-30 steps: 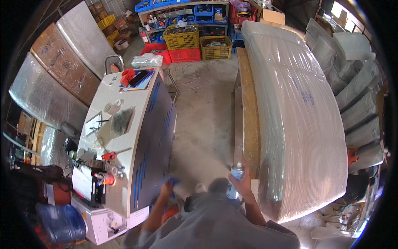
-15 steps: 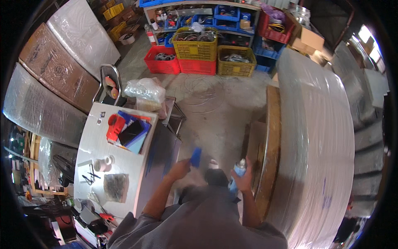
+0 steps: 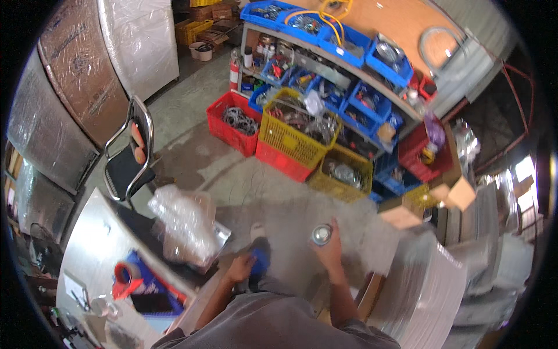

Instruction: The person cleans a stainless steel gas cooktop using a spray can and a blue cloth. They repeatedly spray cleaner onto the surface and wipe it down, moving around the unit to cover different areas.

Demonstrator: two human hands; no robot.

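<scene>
Head view, tilted and bent at its rim, looks down on a person in a grey shirt with both forearms reaching forward over a concrete workshop floor. The left hand (image 3: 240, 270) has its fingers curled around a small blue item (image 3: 259, 262), too blurred to identify further. To its right and well apart, the right hand (image 3: 329, 250) is wrapped around an aerosol can (image 3: 321, 234), its round, silvery top facing the camera. Both objects are held over the floor, in front of the body. At lower left is a pale desk (image 3: 93, 244) bearing a red tape dispenser (image 3: 127, 287) and a black phone (image 3: 151, 303). Beyond the desk lies a bundle of clear plastic wrap (image 3: 185, 224), near a black chair (image 3: 129, 170) with a chrome frame. Ahead, a red crate (image 3: 233, 139) and a yellow crate (image 3: 292, 143) full of parts stand before a grey shelving unit (image 3: 302, 50) lined with blue bins. At lower right is a stack wrapped in film (image 3: 423, 285).
</scene>
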